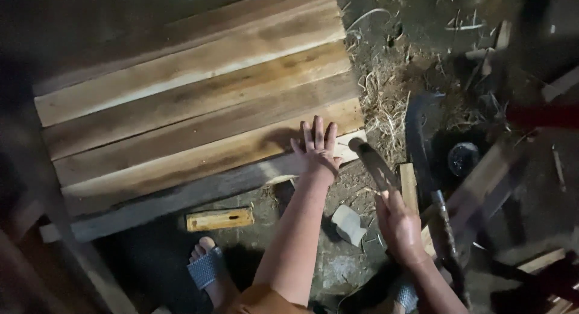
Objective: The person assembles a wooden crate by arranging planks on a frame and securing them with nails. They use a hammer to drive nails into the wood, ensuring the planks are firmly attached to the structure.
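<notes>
Head view: we are pressing our left hand [316,150], fingers spread, flat on the near plank's [199,160] right end while our right hand [399,222], just right, is gripping a blade [373,163] angled toward that plank end.

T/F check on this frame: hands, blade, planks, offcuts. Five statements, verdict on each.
1. The left hand lies flat with fingers spread on the near plank. True.
2. The right hand is empty. False: it grips a blade that points up toward the planks.
3. The planks lie side by side on the ground. True.
4. A small yellowish wood offcut rests on top of the planks. False: it lies on the ground in front of them, near the sandalled foot.
5. Both hands hold the blade. False: only the right hand does.
</notes>
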